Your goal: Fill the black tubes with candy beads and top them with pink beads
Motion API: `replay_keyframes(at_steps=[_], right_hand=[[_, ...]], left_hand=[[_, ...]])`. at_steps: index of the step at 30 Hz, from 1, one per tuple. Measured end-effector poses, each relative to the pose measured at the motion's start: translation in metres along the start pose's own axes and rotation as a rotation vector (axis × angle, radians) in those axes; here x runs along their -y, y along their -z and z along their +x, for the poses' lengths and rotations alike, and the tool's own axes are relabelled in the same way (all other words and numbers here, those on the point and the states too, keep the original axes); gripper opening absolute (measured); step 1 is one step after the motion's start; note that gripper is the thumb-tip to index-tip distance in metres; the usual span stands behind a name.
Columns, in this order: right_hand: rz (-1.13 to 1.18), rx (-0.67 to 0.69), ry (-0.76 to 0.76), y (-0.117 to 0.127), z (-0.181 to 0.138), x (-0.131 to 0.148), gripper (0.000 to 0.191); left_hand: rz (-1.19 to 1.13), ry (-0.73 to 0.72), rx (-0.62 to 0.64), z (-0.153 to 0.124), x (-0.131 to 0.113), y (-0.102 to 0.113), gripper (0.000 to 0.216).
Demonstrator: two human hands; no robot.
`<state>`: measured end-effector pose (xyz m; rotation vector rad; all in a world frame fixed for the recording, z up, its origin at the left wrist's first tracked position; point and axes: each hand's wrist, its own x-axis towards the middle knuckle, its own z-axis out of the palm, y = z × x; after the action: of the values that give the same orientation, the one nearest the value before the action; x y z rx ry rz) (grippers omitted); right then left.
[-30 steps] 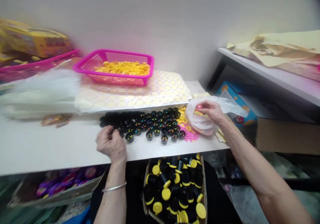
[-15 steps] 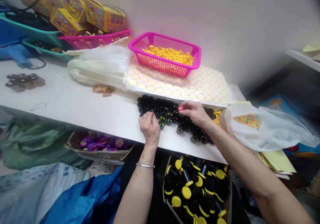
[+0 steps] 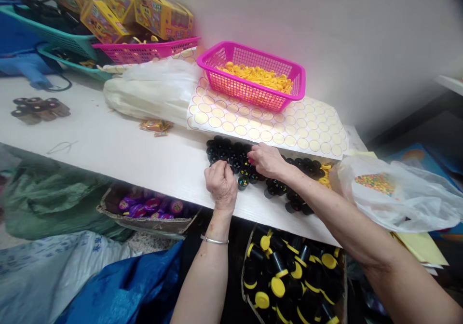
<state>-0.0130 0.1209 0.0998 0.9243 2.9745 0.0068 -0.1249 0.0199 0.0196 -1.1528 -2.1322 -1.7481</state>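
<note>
Rows of small black open-topped containers [image 3: 243, 183] stand upright on the white table, several with coloured beads inside. My left hand [image 3: 221, 185] is closed in a fist at the near left side of the rows; anything in it is hidden. Over the middle of the rows, my right hand [image 3: 268, 162] pinches a small pink cup [image 3: 251, 160], mostly covered by the fingers. To the right, a clear plastic bag [image 3: 412, 196] holds many coloured beads [image 3: 376, 183].
A pink basket [image 3: 253, 97] of yellow plastic pieces stands on a sticker sheet [image 3: 231, 127] behind the rows. Under the table edge are a box of yellow-capped black bottles [image 3: 278, 286] and a carton [image 3: 144, 223] of purple items. Yellow toy boxes [image 3: 162, 15] sit at back left.
My right hand has moved the pink cup left and slightly down over the containers. My left hand stays closed by the rows. The whole view has shifted slightly.
</note>
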Motion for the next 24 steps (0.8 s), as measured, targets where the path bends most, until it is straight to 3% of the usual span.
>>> replay_keyframes(at_steps=[4,7,9,14,19,21,24], right_hand=[[-0.032,0.013,-0.022,0.002,0.0,0.001,0.015],[0.077,-0.022,-0.062,0.0,-0.004,-0.007,0.014],[0.25,-0.084,-0.089,-0.002,-0.008,-0.014,0.014],[0.935,-0.301,-0.229,0.004,-0.034,-0.031,0.017],[1.318,-0.577,-0.483,0.018,-0.106,-0.061,0.027],[1.309,-0.694,-0.584,0.02,-0.145,-0.082,0.028],[1.047,-0.78,-0.773,0.022,-0.2,-0.116,0.026]], left_hand=[[0.005,0.02,-0.01,0.001,0.0,0.002,0.016],[0.01,0.013,-0.027,0.002,-0.001,0.003,0.015],[0.013,-0.006,-0.048,0.002,-0.001,0.003,0.015],[0.033,-0.015,-0.086,0.003,0.002,0.002,0.015],[0.054,0.012,-0.127,0.008,0.008,0.003,0.009],[0.067,0.041,-0.152,0.01,0.008,0.003,0.006],[0.087,0.099,-0.19,0.014,0.007,0.002,0.009]])
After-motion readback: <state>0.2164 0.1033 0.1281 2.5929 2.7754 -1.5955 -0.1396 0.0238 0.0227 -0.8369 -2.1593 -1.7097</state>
